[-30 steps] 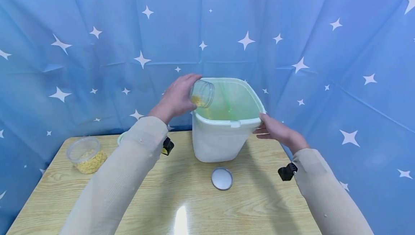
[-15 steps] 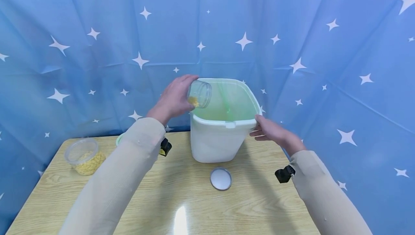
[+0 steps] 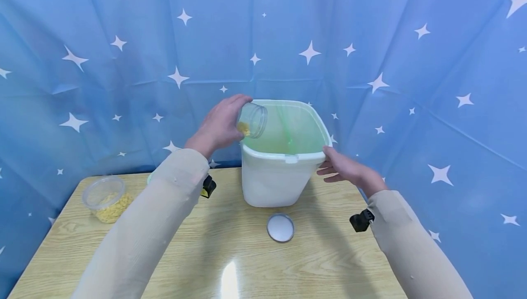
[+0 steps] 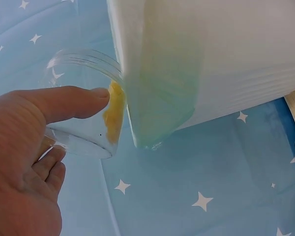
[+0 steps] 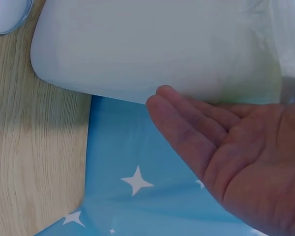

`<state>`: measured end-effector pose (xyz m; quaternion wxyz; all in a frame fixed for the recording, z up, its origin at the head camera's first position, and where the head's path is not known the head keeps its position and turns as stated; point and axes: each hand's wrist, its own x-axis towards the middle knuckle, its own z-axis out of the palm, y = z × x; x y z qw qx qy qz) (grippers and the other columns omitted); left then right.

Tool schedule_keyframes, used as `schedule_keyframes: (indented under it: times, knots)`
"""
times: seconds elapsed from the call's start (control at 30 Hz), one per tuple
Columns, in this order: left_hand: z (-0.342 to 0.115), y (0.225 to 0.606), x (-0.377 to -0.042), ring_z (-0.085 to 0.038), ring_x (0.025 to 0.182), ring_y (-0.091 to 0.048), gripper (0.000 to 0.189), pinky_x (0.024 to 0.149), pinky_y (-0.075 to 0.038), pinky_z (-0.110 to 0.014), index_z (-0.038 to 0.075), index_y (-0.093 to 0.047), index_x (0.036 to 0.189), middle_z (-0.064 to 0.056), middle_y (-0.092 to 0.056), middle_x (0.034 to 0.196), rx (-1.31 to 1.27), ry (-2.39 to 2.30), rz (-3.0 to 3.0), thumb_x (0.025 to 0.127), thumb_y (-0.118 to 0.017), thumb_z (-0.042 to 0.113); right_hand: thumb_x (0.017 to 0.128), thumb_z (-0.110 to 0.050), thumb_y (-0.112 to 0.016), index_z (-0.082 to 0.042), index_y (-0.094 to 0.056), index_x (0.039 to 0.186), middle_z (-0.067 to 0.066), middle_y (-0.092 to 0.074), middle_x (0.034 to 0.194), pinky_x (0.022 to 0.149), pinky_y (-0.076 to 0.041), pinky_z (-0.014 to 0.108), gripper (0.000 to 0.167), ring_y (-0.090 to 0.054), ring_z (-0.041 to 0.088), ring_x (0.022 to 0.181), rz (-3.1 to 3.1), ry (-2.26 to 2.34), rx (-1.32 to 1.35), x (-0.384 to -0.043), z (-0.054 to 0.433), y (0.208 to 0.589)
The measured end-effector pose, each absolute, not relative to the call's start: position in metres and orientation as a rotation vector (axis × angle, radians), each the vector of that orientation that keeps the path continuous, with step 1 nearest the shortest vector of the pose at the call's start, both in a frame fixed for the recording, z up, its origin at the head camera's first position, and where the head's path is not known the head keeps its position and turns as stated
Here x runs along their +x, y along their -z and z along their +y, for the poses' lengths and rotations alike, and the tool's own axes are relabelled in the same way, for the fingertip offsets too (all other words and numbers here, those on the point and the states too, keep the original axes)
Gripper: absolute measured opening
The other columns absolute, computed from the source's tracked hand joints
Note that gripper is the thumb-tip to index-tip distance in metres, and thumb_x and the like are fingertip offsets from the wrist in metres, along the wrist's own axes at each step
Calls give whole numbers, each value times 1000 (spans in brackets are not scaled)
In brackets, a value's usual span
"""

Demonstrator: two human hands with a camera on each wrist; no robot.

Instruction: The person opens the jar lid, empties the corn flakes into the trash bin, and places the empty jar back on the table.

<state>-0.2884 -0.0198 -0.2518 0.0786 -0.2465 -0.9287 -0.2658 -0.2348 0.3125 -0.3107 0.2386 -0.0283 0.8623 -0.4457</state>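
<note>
My left hand [image 3: 220, 125] grips a clear plastic jar [image 3: 257, 120], tilted on its side with its mouth over the left rim of a white trash bin [image 3: 271, 180]. Small yellow pieces [image 4: 114, 113] lie along the jar's lower wall, near my left thumb. A pale green, thin bag [image 3: 300, 125] lines the bin, and part of it hangs down outside. At the right front corner my right hand [image 3: 347, 166] holds the rim with the thumb on top. Its other fingers [image 5: 179, 128] stretch along the outer wall.
A round lid [image 3: 281, 228] lies in front of the bin on the wooden table [image 3: 255, 262]. At the far left stands a clear tub [image 3: 109, 200] with yellow pieces. A pale green edge [image 3: 150, 177] shows behind my left sleeve. A blue star-printed curtain [image 3: 144, 24] hangs behind.
Fewer yellow pieces show in the jar than a second ago. The whole scene shifts slightly left in the head view. Both hands keep their places at the bin.
</note>
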Motion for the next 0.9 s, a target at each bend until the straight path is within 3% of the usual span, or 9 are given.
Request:
schedule_keyframes:
  times: [0.4, 0.9]
  knots:
    - [-18, 251, -288, -26, 147, -29, 85, 118, -31, -46, 19, -39, 148, -3, -35, 157, -785, 624, -2761, 75, -70, -10, 102, -55, -10, -2, -35, 145, 31, -31, 152, 109, -42, 51, 73, -38, 45, 138, 2371, 1212, -76, -233, 309, 310]
    - [-15, 249, -287, -25, 145, -32, 91, 117, -33, -46, 19, -38, 149, -2, -36, 157, -870, 592, -2689, 71, -74, -11, 103, -51, -9, -2, -37, 144, 31, -33, 151, 111, -40, 52, 70, -41, 45, 136, 2392, 1212, -75, -234, 309, 312]
